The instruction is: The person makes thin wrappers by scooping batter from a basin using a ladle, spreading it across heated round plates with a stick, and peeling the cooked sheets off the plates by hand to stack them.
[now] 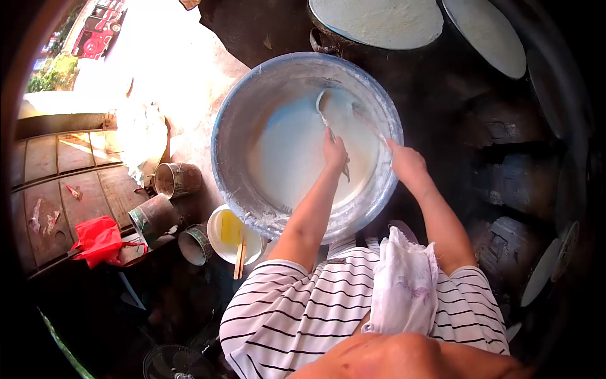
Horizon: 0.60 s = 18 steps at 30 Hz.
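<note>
In front of me stands a large round tub (228, 183), its inner wall coated with pale residue and whitish liquid (284, 151) in its bottom. My left hand (335, 153) reaches over the tub, fingers wrapped round the handle of a ladle (320, 107). The ladle's curved head points away from me, over the liquid. At the tub's right rim, my right hand (408, 162) is closed on a slim, pale-handled tool (374, 129). Its far end is blurred near the liquid, so its kind is unclear.
A white bucket (254, 246) with a yellow object stands at the tub's lower left. Beside it are several battered buckets (178, 180) and a red bag (99, 240). Round pale-covered surfaces (385, 22) lie beyond the tub. A fan (177, 363) is at bottom left.
</note>
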Tool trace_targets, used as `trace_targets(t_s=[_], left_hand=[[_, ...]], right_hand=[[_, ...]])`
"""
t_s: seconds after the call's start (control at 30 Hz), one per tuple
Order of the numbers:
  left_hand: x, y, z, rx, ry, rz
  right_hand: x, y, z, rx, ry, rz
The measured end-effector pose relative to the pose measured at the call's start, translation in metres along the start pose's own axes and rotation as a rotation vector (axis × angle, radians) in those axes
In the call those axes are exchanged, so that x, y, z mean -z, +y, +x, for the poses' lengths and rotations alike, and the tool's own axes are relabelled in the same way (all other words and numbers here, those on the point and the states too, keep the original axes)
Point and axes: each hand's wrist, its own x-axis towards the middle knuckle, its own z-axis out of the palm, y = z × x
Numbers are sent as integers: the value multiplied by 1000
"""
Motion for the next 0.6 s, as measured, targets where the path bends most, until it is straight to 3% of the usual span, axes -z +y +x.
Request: trace_targets(t_s=[0.1,0.23,0.3,0.43,0.5,0.6], left_hand=[[-16,-6,-23,272,-166,-522],[-42,0,-32,368,-278,-945],[-44,-3,-38,430,-302,-1098],[-26,37,-92,581,-617,-1403],[-10,58,-125,559,-919,-1471],[10,112,-180,361,-1234,-1424]], right_hand=[[-43,-2,-5,39,-37,200],[-61,16,-18,146,61,498],[-35,8,-44,-145,-264,829],[-9,14,-90,-153,-291,1228],[-9,25,-106,-86,-320,1401],[17,28,-138,128,-371,1594]])
